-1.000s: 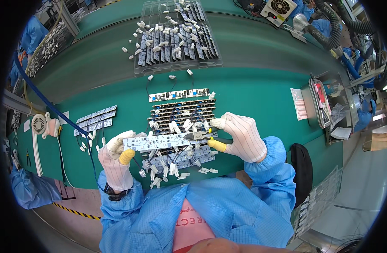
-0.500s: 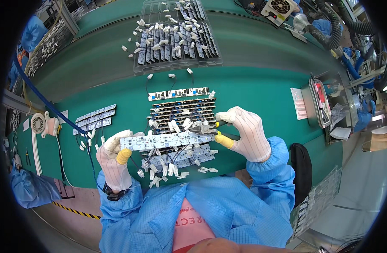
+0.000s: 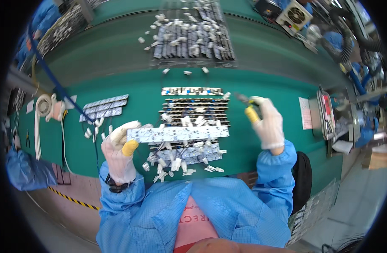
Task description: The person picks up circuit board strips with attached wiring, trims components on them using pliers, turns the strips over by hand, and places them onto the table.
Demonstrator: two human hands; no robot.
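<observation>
My left hand (image 3: 119, 148), in a white glove with a yellow fingertip, holds the left end of a long white circuit strip (image 3: 178, 133) level above the green table. My right hand (image 3: 266, 121), gloved the same way, is raised off to the right of the strip and grips a small dark tool (image 3: 243, 99) with its tip pointing up-left. Under the strip lie dark panels with white connectors (image 3: 193, 110) and loose white connectors (image 3: 172, 162). Another white strip (image 3: 192, 91) lies farther back.
A dark tray of more panels and connectors (image 3: 193, 40) sits at the back. Short white strips (image 3: 105, 107) and a small white fan (image 3: 43, 107) are at the left. A red-and-white tray (image 3: 326, 116) stands at the right edge. Other people in blue work around the table.
My right hand let go of the strip's right end and moved right and back, now holding the small tool. My left hand still holds the strip, shifted slightly.
</observation>
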